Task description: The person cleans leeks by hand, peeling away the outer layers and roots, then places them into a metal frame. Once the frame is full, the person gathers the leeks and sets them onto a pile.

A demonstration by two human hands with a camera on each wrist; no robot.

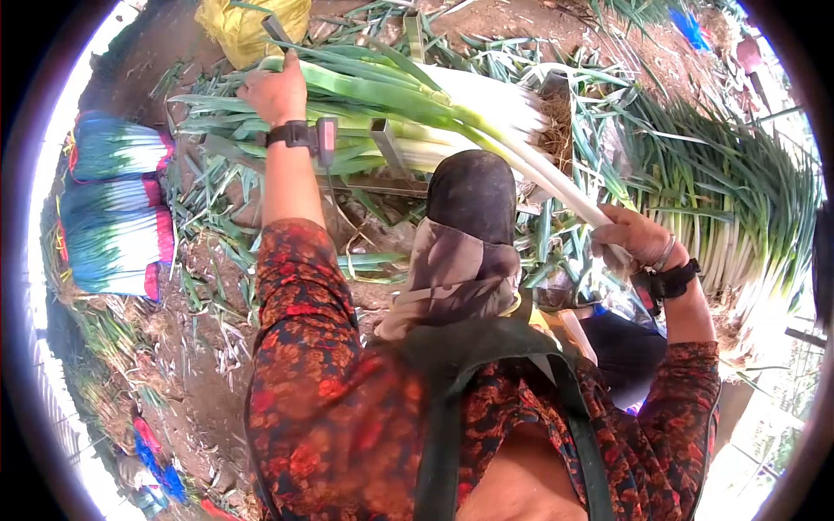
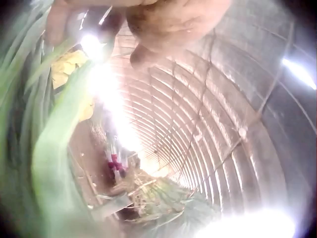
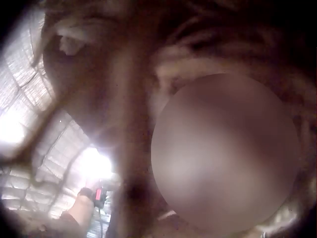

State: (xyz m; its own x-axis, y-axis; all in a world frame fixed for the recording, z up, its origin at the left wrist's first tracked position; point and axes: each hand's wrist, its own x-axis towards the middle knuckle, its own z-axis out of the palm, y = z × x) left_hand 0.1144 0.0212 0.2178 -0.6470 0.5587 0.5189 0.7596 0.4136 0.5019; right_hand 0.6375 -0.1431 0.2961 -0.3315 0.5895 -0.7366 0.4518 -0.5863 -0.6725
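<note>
My left hand (image 1: 276, 94) grips the leafy end of a long green onion (image 1: 530, 165) at the upper left, its thumb over the leaves. The white stalk slants down to the right, where my right hand (image 1: 638, 236) holds its root end with curled fingers. Under it, a pile of green onions (image 1: 486, 95) lies across a metal rack, roots to the right. In the left wrist view a broad green leaf (image 2: 57, 163) rises toward the fingers (image 2: 168, 22). The right wrist view is dark and blurred, and the held end is hidden there.
Square metal posts (image 1: 388, 146) of the rack stand up around the pile. More green onions (image 1: 695, 182) are heaped at right. Tied bundles (image 1: 117, 226) lie at far left, and a yellow sack (image 1: 256, 30) is at the back. Loose leaves litter the soil.
</note>
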